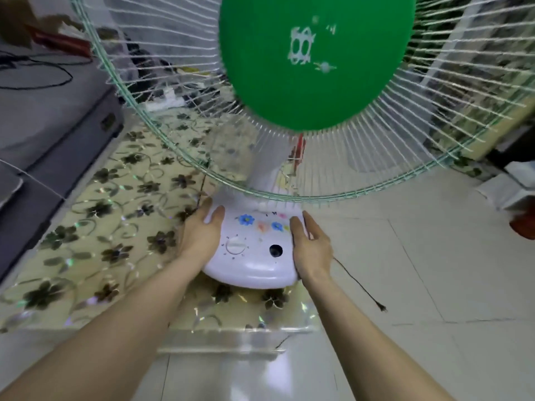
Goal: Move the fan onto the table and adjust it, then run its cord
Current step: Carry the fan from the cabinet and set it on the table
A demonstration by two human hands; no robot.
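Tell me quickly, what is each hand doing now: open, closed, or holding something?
Left hand: holds the base, thumb on top.
Right hand: open, fingers straight against the base's side.
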